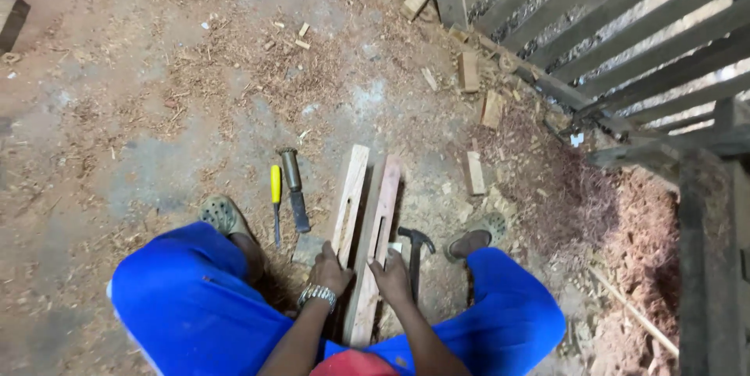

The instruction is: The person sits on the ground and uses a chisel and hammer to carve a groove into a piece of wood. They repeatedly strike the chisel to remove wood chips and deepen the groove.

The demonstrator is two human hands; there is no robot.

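Two pale wooden planks lie side by side on the dirt floor between my legs, each with a long slot cut in it. My left hand [329,271], with a metal wristwatch, rests on the near end of the left plank [349,192]. Fingers spread, my right hand [391,277] lies on the right plank [382,212]. A hammer [415,248] lies just right of my right hand. A chisel [294,188] and a yellow-handled screwdriver [276,198] lie left of the planks.
My blue-trousered legs and two sandalled feet [219,213] flank the planks. Wood offcuts [469,71] and shavings litter the floor. A slatted wooden frame [625,40] leans at the upper right, with a dark post [707,266] at the right edge.
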